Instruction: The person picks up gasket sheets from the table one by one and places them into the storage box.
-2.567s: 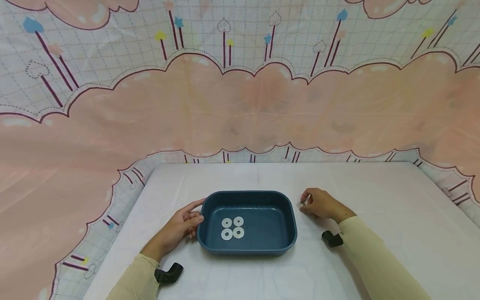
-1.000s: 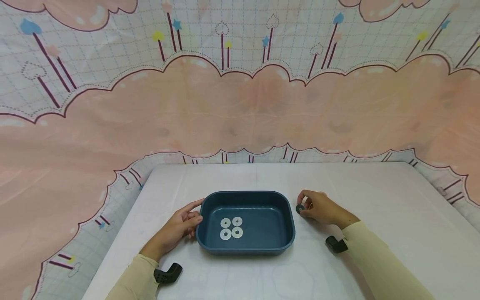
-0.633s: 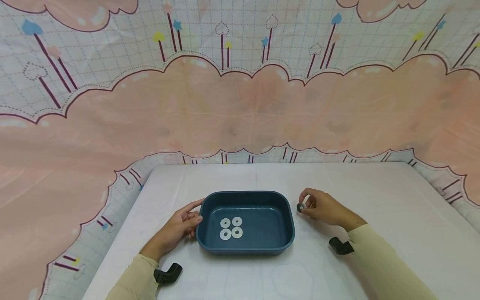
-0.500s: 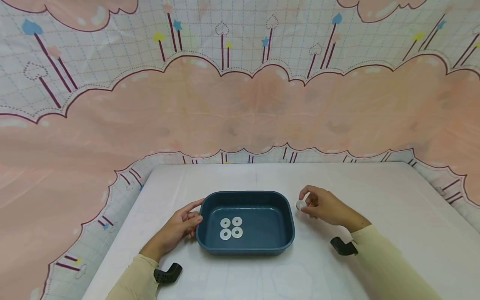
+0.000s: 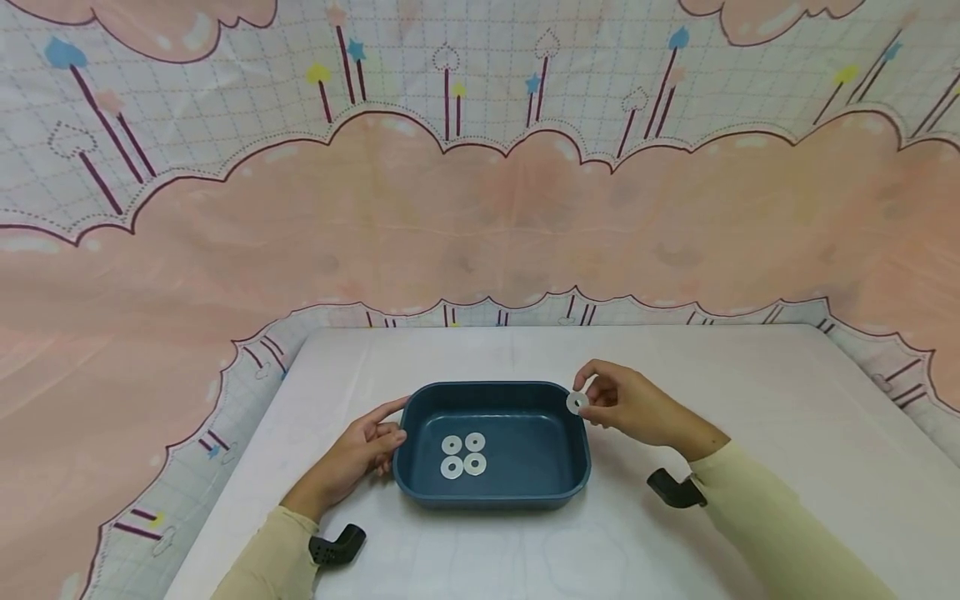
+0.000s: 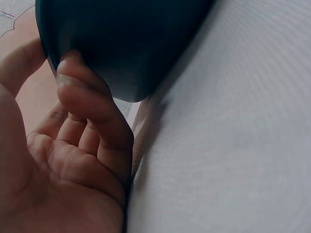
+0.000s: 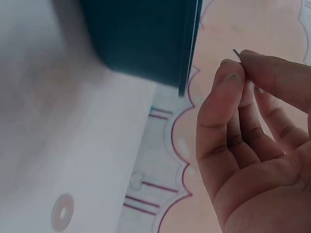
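Observation:
A dark blue rectangular tray stands on the white table. Inside it, toward the left, several flat pale washers lie grouped in two rows. My left hand holds the tray's left end, thumb at the rim and index finger reaching to the far corner; the left wrist view shows the fingers against its wall. My right hand pinches one more washer between thumb and index finger, tilted upright, overlapping the tray's right rim in the head view. From the right wrist it shows edge-on as a thin dark line.
In the right wrist view a pale ring shows on the table surface right of the tray. Black wrist devices sit at both cuffs. A cloth printed with clouds and candles hangs behind the table.
My right hand has lifted the washer, turned it from its dark-looking face to a pale one, and carried it left to the tray's right rim. My left hand and the tray stay put.

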Motion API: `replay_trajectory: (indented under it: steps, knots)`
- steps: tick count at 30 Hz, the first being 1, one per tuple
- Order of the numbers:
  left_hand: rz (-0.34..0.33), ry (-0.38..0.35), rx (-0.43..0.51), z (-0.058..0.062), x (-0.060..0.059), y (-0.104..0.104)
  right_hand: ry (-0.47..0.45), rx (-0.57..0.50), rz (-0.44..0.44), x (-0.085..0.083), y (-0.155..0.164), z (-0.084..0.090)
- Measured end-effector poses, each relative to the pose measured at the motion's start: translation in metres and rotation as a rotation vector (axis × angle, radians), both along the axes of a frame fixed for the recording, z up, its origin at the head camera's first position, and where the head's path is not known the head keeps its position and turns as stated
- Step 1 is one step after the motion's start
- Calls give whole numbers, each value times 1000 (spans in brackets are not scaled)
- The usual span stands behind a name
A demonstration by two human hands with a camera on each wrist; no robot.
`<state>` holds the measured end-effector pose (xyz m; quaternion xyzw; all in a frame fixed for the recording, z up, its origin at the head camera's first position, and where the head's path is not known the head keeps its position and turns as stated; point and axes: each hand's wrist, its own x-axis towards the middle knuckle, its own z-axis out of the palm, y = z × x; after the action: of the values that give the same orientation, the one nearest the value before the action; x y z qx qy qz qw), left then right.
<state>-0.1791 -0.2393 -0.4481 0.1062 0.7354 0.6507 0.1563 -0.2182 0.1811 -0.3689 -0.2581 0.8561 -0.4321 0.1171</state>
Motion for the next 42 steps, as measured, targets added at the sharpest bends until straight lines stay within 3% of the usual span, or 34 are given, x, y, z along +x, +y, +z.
replay_trajectory:
  steps: [22, 42]
  knots:
    - [27, -10, -25, -2, 1, 2, 3, -31, 121, 6, -52, -14]
    - [37, 4, -35, -4, 4, 1, -3, 93, 220, 13, -85, -30]
